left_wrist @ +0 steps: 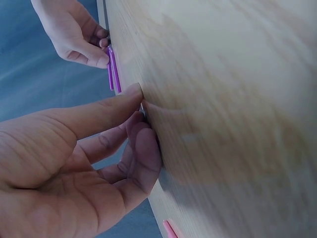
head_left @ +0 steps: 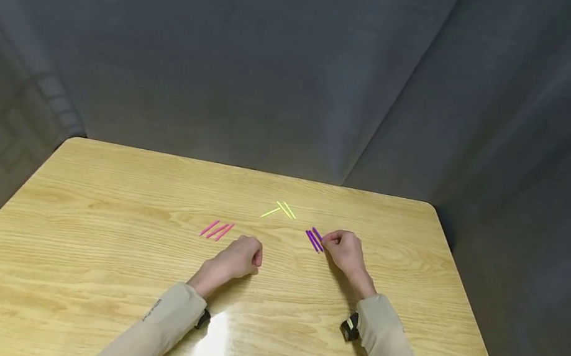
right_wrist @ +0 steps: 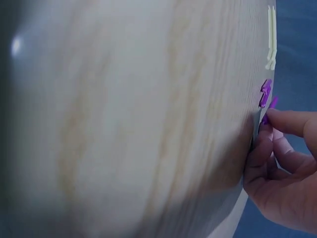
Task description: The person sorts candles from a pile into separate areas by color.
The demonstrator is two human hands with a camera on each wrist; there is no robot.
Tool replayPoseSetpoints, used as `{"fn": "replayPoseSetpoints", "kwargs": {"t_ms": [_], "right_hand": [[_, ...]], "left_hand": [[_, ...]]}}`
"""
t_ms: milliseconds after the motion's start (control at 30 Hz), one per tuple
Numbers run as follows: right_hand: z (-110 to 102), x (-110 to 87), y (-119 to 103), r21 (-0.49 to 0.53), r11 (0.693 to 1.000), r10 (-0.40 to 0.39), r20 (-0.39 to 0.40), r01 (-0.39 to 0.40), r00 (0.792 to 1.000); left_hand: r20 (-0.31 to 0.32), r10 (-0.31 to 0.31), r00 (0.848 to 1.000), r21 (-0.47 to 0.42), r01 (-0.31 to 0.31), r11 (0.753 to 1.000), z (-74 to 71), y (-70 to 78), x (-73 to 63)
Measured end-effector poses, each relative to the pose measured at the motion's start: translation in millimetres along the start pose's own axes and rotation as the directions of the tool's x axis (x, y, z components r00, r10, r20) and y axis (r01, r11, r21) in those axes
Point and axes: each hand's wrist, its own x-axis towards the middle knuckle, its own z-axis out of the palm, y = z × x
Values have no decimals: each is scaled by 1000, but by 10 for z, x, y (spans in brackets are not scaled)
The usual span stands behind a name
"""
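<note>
My right hand (head_left: 345, 251) pinches one end of a thin purple stick (right_wrist: 273, 102) between thumb and fingertips, low over the table. Two more purple sticks (head_left: 312, 241) lie slanted just left of it, close together. My left hand (head_left: 239, 258) rests on the table with loosely curled fingers; in the left wrist view, nothing shows between its thumb and fingers. Left of that hand lie three pink sticks (head_left: 217, 230), slanted side by side. Farther back are three yellow sticks (head_left: 286, 209), two roughly parallel and one angled off to the left.
The wooden table (head_left: 109, 249) has rounded far corners. Dark grey curtains (head_left: 227, 55) hang behind it and at both sides. Each sleeve has a small black device (head_left: 350, 327) at the wrist. A bright reflection lies on the near tabletop.
</note>
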Motion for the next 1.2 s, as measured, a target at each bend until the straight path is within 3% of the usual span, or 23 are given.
{"fn": "replayPoseSetpoints", "kwargs": {"t_ms": [467,667,1200], "right_hand": [[27,-31,-9,-21,999,39,-17,-39,999],[44,-16,-11,-25,999,32,-19,-32,999],[37,-35,-22,-26,1000,17,-25,-17,1000]], "left_hand": [[-3,-8,1000,6,8,1000,11,-4,-3],[10,-27,1000,9,27,1000,10,-10,-1],[4,-11,1000,23,11,1000,3,-12,21]]}}
